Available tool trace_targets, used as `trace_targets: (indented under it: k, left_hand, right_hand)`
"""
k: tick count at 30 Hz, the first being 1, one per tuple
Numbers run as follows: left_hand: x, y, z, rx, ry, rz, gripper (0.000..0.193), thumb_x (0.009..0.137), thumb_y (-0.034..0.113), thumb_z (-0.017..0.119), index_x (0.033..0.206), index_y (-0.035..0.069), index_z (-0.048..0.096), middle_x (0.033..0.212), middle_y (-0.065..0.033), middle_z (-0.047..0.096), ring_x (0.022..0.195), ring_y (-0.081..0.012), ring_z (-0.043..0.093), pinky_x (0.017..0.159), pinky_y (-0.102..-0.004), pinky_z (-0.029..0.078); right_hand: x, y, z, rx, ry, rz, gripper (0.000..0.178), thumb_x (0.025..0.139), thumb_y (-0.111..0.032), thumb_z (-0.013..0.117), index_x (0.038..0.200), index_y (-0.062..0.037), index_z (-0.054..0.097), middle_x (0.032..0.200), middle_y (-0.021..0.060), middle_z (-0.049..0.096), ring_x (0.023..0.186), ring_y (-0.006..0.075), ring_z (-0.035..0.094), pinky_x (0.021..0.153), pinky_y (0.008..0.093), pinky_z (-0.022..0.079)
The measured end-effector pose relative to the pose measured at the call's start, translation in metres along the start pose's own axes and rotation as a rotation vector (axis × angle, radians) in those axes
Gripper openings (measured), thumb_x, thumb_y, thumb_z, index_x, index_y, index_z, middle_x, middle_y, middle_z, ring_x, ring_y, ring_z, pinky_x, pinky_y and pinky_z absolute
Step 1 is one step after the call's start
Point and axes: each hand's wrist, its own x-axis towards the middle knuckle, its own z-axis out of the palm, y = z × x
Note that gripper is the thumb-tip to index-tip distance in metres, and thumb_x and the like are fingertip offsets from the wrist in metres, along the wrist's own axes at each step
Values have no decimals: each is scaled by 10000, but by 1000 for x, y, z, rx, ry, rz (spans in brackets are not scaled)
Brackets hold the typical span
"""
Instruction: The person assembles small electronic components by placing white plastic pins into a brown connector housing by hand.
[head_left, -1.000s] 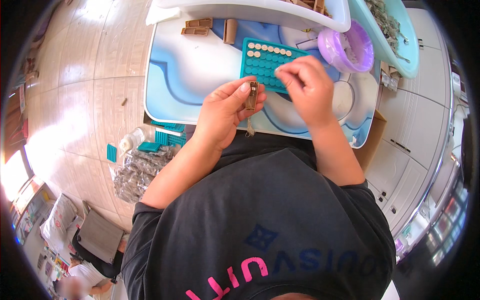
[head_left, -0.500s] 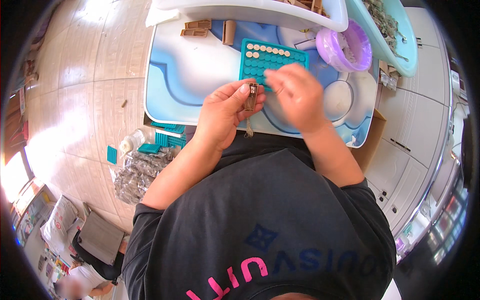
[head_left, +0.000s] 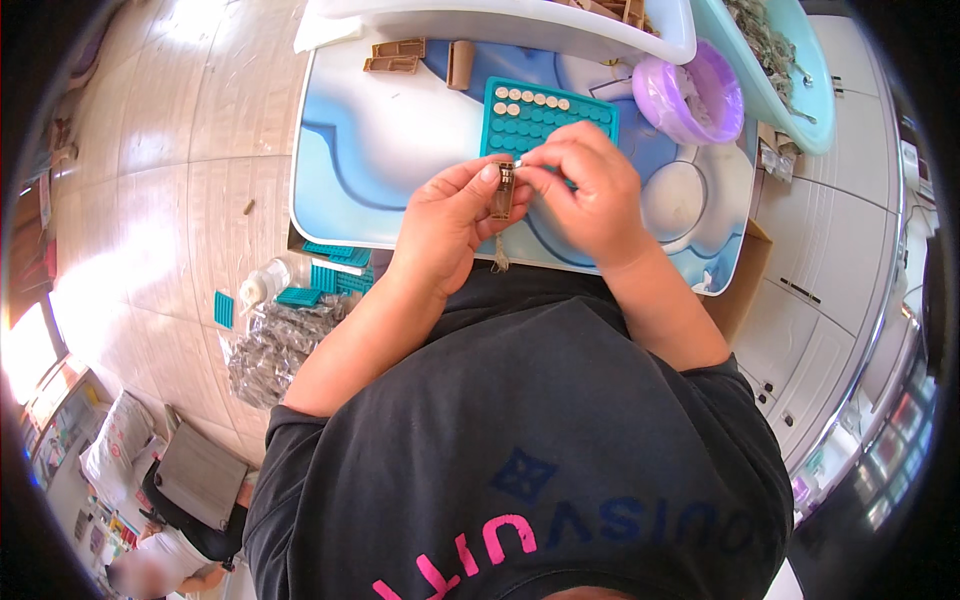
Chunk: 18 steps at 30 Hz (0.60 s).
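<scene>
My left hand (head_left: 450, 205) is closed around a small brown open-topped case (head_left: 502, 200), held upright above the table's near edge. Small light pieces sit inside its upper end, and a pale tassel (head_left: 500, 262) hangs below the hand. At the case's top, my right hand (head_left: 597, 200) pinches a small white disc (head_left: 518, 164) between thumb and forefinger. Beyond the hands lies a teal tray (head_left: 490, 135) with rows of round hollows. Several white round discs (head_left: 526, 98) fill part of its two far rows. My right fingers cover the tray's near corner.
On the blue-and-white table (head_left: 390, 150) lie more brown cases (head_left: 392, 65) and a brown cover piece (head_left: 459, 66). A white bin (head_left: 500, 30), a purple basin (head_left: 650, 95) and a turquoise tub (head_left: 822, 110) line the far side. Bagged items (head_left: 275, 345) lie on the floor at left.
My right hand has come from above the tray to the top of the brown case with a white disc. The tray's far row holds one disc fewer. My left hand is nearly still.
</scene>
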Motion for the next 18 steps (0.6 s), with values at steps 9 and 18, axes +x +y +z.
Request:
trace_targets:
  k: [9,18]
  left_hand:
    - [0,-3,0,2,10,20,254,932,135,517,1115,-37,553,942,-93,628,837,-179,628,806,-329,532]
    - [-3,-5,4,39,45,61,250,932,128,515,1119,-34,549,952,-87,619,847,-151,614,803,-299,522]
  right_hand:
    - [-9,-1,11,-21,-53,-28,118,696,-55,692,760,-46,593,750,72,563,674,253,572,576,343,468]
    - [-16,-3,19,-163,-18,-154,79,724,-31,634,785,-40,586,776,63,568,699,241,572,589,328,474]
